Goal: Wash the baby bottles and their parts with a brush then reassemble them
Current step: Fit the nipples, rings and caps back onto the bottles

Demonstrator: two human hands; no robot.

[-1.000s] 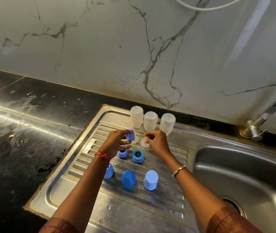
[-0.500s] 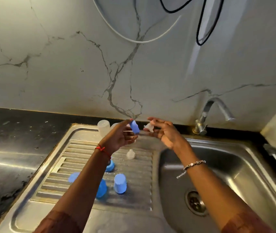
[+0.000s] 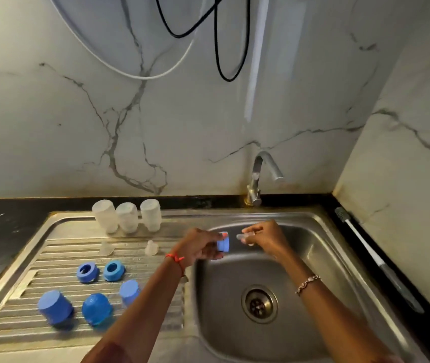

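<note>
Fitting teat (image 3: 242, 236) into collar (image 3: 223, 242) over the sink (image 3: 321, 260)
The left hand (image 3: 200, 247) grips 1 blue collar, the right hand (image 3: 266, 237) pinches the clear teat; best to centre the tip, then pull until the flange seats.

Over the basin (image 3: 313, 258): ring (image 3: 224, 241) in your left hand (image 3: 198, 244), nipple (image 3: 244, 237) in your right hand (image 3: 266, 237).
Left on the drainboard (image 3: 51, 255): bottles (image 3: 127, 217) at back, then nipples (image 3: 152, 248), rings (image 3: 114, 270), caps (image 3: 96, 308) nearest you. Tap (image 3: 257, 176) behind basin, brush (image 3: 360, 238) right of it.
</note>
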